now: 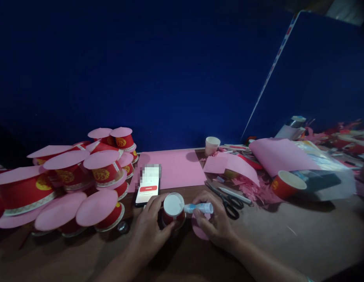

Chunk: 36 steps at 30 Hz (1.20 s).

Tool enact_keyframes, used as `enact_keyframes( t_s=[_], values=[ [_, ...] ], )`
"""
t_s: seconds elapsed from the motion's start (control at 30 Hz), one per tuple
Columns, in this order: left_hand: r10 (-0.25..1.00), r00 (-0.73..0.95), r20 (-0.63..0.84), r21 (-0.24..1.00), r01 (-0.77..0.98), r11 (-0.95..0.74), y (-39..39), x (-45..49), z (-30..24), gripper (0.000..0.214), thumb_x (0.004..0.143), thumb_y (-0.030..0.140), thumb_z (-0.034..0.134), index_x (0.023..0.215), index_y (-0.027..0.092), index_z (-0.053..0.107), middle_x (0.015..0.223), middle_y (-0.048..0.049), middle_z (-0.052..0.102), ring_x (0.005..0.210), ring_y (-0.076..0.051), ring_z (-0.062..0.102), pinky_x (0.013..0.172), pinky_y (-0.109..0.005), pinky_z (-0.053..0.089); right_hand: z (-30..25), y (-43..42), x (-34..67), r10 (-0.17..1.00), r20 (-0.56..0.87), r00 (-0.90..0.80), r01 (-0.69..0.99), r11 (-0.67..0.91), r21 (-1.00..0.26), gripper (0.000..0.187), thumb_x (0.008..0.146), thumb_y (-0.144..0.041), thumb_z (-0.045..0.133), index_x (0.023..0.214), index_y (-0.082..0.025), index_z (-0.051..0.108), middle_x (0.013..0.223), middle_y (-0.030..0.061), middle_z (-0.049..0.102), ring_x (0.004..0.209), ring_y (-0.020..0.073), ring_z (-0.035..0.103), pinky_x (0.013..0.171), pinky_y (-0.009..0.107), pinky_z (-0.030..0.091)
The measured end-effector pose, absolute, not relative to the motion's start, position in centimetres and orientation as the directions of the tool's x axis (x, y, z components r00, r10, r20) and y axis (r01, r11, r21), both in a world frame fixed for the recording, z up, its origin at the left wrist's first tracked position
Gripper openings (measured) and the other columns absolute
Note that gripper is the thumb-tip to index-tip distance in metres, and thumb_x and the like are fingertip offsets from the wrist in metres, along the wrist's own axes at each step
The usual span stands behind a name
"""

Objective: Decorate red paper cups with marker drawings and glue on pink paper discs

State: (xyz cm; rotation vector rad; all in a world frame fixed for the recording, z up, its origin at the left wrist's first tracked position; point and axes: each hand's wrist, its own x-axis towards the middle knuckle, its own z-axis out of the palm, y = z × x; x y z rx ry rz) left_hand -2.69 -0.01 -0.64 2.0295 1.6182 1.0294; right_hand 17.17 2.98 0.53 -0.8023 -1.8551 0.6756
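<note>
In the head view my left hand (151,229) is closed around a red paper cup (174,204) that stands upside down, its white base facing up. My right hand (215,219) grips a glue stick (203,208) between thumb and fingers, lying sideways with its left end close to the cup's rim. I cannot tell whether the two touch. Beneath the right hand lies a pink paper disc (199,227), partly hidden by the fingers. Black-handled scissors (230,203) rest just past the right hand, beside a white pen-like stick (235,194).
Stacked red cups with pink paper discs (69,176) fill the left side. A phone (148,186) lies on a pink sheet (177,168) behind the left hand. A white cup (212,145), pink scraps (255,188) and a tipped red cup (287,185) are at the right.
</note>
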Motion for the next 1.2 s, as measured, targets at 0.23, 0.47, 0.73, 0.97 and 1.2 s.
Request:
enact_keyframes(
  t_s=[0.23, 0.47, 0.73, 0.97, 1.2],
  values=[
    [0.959, 0.043, 0.281, 0.676, 0.700, -0.230, -0.28, -2.45, -0.23, 0.047, 0.070, 0.037, 0.067, 0.112, 0.024, 0.050, 0.112, -0.0073, 0.058, 0.103, -0.025, 0.056, 0.087, -0.042, 0.047, 0.12, 2.95, 17.29, 0.776, 0.583, -0.242, 0.228, 0.629, -0.743, 0.007, 0.077, -0.015, 0.053, 0.082, -0.019, 0.054, 0.074, -0.0003, 0.055, 0.063, 0.0127, 0.051, 0.057, 0.023, 0.040],
    [0.970, 0.027, 0.240, 0.686, 0.703, -0.189, -0.32, -2.43, -0.17, 0.052, 0.067, 0.036, 0.070, 0.112, 0.024, 0.047, 0.112, -0.0067, 0.059, 0.100, -0.025, 0.057, 0.084, -0.041, 0.047, 0.17, 2.99, 17.23, 0.777, 0.578, -0.251, 0.247, 0.629, -0.737, 0.007, 0.079, -0.017, 0.054, 0.085, -0.020, 0.054, 0.076, -0.0001, 0.055, 0.066, 0.0131, 0.052, 0.060, 0.023, 0.042],
    [0.976, 0.019, 0.215, 0.715, 0.678, -0.170, -0.28, -2.42, -0.44, 0.049, 0.069, 0.038, 0.069, 0.111, 0.024, 0.046, 0.111, -0.0069, 0.057, 0.098, -0.025, 0.057, 0.082, -0.040, 0.047, 0.39, 2.73, 17.19, 0.764, 0.578, -0.288, 0.239, 0.642, -0.729, 0.005, 0.076, -0.017, 0.053, 0.080, -0.019, 0.054, 0.070, 0.0003, 0.055, 0.061, 0.0139, 0.052, 0.057, 0.025, 0.041],
    [0.976, 0.016, 0.218, 0.669, 0.725, -0.161, -0.44, -2.59, -0.44, 0.059, 0.068, 0.043, 0.070, 0.118, 0.025, 0.045, 0.118, -0.0072, 0.054, 0.108, -0.027, 0.052, 0.091, -0.044, 0.042, 0.01, 2.67, 17.24, 0.733, 0.633, -0.250, 0.229, 0.679, -0.697, 0.010, 0.078, -0.018, 0.054, 0.087, -0.020, 0.054, 0.076, 0.0014, 0.057, 0.067, 0.0151, 0.055, 0.061, 0.026, 0.043],
    [0.968, 0.066, 0.242, 0.663, 0.718, -0.215, -0.38, -2.52, 0.07, 0.050, 0.071, 0.043, 0.068, 0.115, 0.026, 0.050, 0.112, -0.0064, 0.055, 0.103, -0.025, 0.053, 0.088, -0.040, 0.044, 0.14, 2.54, 17.23, 0.709, 0.625, -0.328, 0.233, 0.701, -0.674, 0.010, 0.079, -0.018, 0.054, 0.089, -0.019, 0.055, 0.077, 0.0026, 0.057, 0.067, 0.0155, 0.055, 0.062, 0.027, 0.044]
  ],
)
